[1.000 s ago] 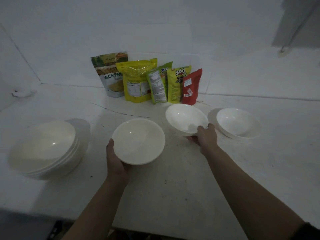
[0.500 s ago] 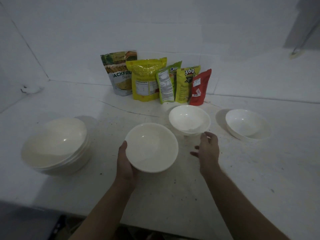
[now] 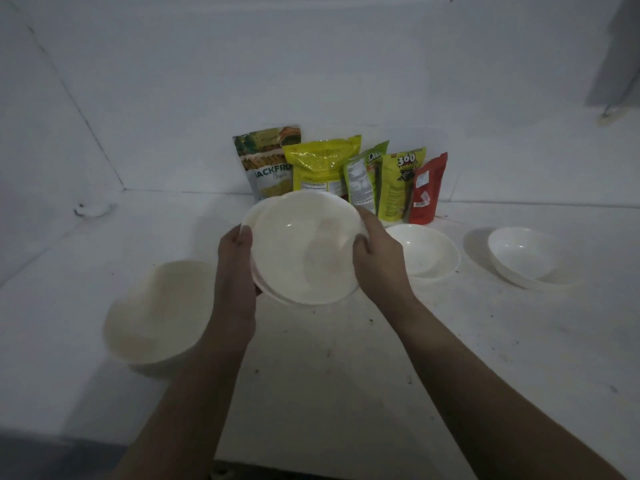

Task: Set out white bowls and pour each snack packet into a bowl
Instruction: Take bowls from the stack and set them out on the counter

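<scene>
Both hands hold nested white bowls (image 3: 304, 247) above the counter, tilted toward me. My left hand (image 3: 235, 268) grips the left rim, thumb inside. My right hand (image 3: 375, 258) grips the right rim of the top bowl. Two single white bowls stand on the counter, one (image 3: 424, 252) just right of my right hand, the other (image 3: 526, 256) farther right. A stack of white bowls (image 3: 156, 313) sits at the left. Several snack packets lean against the back wall: a jackfruit bag (image 3: 268, 161), a yellow bag (image 3: 320, 162), a green packet (image 3: 363, 181), a yellow-green packet (image 3: 398, 183), a red packet (image 3: 427, 188).
The white counter (image 3: 346, 358) runs to a near edge at the bottom of the view. White walls close it in at the back and left. A small white object (image 3: 93, 209) lies in the left corner.
My left hand lifted the bowls up and toward the middle. My right hand, open beside them half a second ago, now grips the right rim.
</scene>
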`<state>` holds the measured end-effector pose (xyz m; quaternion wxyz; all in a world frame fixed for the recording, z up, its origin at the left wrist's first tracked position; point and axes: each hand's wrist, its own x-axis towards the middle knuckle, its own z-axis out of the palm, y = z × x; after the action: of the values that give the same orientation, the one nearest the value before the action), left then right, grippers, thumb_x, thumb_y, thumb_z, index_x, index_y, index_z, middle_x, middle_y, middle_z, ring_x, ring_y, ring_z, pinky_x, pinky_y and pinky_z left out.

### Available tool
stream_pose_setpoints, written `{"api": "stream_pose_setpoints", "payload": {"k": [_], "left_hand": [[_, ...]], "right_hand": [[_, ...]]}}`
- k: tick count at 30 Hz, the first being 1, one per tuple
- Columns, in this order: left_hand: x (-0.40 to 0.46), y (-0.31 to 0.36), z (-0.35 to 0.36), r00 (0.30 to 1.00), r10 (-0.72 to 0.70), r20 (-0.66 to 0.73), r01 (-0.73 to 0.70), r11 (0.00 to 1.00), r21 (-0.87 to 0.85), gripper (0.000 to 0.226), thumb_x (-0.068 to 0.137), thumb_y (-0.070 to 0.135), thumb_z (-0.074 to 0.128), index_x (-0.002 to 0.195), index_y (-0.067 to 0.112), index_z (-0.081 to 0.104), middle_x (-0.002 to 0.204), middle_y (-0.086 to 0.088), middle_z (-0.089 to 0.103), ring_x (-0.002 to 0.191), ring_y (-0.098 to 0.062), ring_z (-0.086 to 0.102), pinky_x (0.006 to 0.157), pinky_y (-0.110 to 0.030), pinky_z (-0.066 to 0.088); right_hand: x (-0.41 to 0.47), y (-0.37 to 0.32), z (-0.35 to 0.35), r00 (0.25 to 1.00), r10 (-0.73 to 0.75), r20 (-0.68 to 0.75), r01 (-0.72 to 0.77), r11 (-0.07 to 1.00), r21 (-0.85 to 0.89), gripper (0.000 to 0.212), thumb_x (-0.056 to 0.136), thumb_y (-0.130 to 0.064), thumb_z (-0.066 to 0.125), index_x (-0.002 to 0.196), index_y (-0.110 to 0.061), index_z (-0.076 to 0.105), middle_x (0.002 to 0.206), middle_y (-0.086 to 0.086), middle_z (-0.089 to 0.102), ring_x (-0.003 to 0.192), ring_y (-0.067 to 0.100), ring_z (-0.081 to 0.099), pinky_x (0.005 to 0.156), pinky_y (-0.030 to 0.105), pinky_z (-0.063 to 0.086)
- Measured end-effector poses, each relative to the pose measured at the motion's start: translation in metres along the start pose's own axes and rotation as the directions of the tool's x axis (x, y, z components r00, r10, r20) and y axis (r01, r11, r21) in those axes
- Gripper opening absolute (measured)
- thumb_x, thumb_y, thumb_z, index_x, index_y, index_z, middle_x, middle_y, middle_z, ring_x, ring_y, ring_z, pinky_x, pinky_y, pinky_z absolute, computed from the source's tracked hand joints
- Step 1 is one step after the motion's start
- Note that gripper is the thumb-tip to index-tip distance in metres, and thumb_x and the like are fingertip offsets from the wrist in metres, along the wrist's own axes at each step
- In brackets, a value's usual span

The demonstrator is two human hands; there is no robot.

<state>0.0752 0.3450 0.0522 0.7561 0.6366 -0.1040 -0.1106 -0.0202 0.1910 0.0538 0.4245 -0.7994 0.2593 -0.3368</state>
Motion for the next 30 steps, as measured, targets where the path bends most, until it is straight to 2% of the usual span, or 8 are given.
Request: {"api": "stream_pose_setpoints", "payload": {"k": [3,5,8,13,19,23,28,30], "left_hand": [[0.041,0.02,-0.023,0.999,-0.007,-0.044,0.011,0.995,0.1,0.026,0.101,0.048,0.036,0.118,0.032,0.046,0.107,0.005,0.056,0.094,-0.016,0.055,0.074,-0.035,0.051],[0.076,0.031,-0.047,0.998,-0.008,-0.055,0.019,0.981,0.193,0.033,0.1,0.052,0.032,0.119,0.03,0.046,0.117,-0.004,0.055,0.103,-0.025,0.055,0.089,-0.045,0.051],[0.129,0.034,-0.089,0.998,0.042,-0.051,-0.016,0.906,0.424,0.047,0.102,0.049,0.026,0.129,0.018,0.047,0.127,-0.01,0.051,0.114,-0.029,0.051,0.104,-0.051,0.041],[0.186,0.014,-0.145,0.99,-0.099,-0.098,0.131,0.9,0.416,0.043,0.105,0.032,0.027,0.138,0.007,0.04,0.136,-0.02,0.047,0.115,-0.039,0.054,0.082,-0.046,0.053],[0.201,-0.029,-0.173,0.939,-0.339,-0.064,0.343,0.897,0.279,0.041,0.101,0.019,0.039,0.139,0.006,0.035,0.138,-0.022,0.044,0.099,-0.036,0.054,0.07,-0.043,0.054],[0.203,-0.042,-0.17,0.939,-0.341,-0.05,0.34,0.89,0.303,0.043,0.101,0.014,0.04,0.139,-0.005,0.037,0.135,-0.024,0.047,0.097,-0.034,0.055,0.041,-0.026,0.049],[0.208,-0.056,-0.167,0.939,-0.34,-0.044,0.338,0.898,0.281,0.042,0.102,0.017,0.041,0.137,-0.008,0.042,0.126,-0.023,0.054,0.097,-0.032,0.056,0.043,-0.022,0.05],[0.214,-0.061,-0.173,0.942,-0.333,-0.039,0.333,0.918,0.214,0.049,0.098,0.025,0.048,0.138,-0.004,0.043,0.128,-0.025,0.056,0.102,-0.037,0.063,0.054,-0.035,0.059]], "right_hand": [[0.013,-0.013,0.017,0.98,0.199,-0.025,-0.187,0.951,0.245,0.053,0.093,-0.003,0.037,0.14,-0.027,0.046,0.117,-0.002,0.052,0.105,0.024,0.053,0.065,0.04,0.059],[0.022,-0.016,0.035,0.93,0.367,-0.001,-0.327,0.829,0.453,0.051,0.093,-0.001,0.036,0.138,-0.021,0.045,0.122,0.002,0.049,0.105,0.027,0.053,0.051,0.031,0.058],[0.034,-0.013,0.066,0.861,0.506,0.047,-0.404,0.625,0.668,0.049,0.091,0.005,0.036,0.139,-0.007,0.044,0.135,0.013,0.049,0.107,0.032,0.056,0.052,0.025,0.057],[0.029,0.003,0.12,0.781,0.618,0.094,-0.425,0.415,0.805,0.053,0.091,0.009,0.037,0.142,-0.003,0.038,0.136,0.016,0.044,0.11,0.036,0.056,0.052,0.026,0.058],[0.017,0.029,0.174,0.703,0.711,-0.016,-0.419,0.433,0.798,0.055,0.088,0.008,0.04,0.141,-0.006,0.039,0.138,0.021,0.045,0.097,0.033,0.058,0.05,0.029,0.058],[0.019,0.037,0.19,0.688,0.721,-0.082,-0.419,0.487,0.766,0.053,0.089,0.005,0.044,0.141,-0.007,0.039,0.136,0.021,0.047,0.096,0.035,0.061,0.052,0.031,0.058],[0.023,0.048,0.197,0.683,0.716,-0.143,-0.384,0.519,0.764,0.049,0.093,-0.001,0.05,0.14,-0.007,0.04,0.137,0.02,0.048,0.108,0.04,0.06,0.053,0.028,0.058],[0.023,0.048,0.197,0.682,0.716,-0.149,-0.381,0.522,0.763,0.048,0.095,-0.005,0.053,0.141,-0.006,0.039,0.136,0.019,0.049,0.109,0.039,0.06,0.054,0.027,0.058]]}}
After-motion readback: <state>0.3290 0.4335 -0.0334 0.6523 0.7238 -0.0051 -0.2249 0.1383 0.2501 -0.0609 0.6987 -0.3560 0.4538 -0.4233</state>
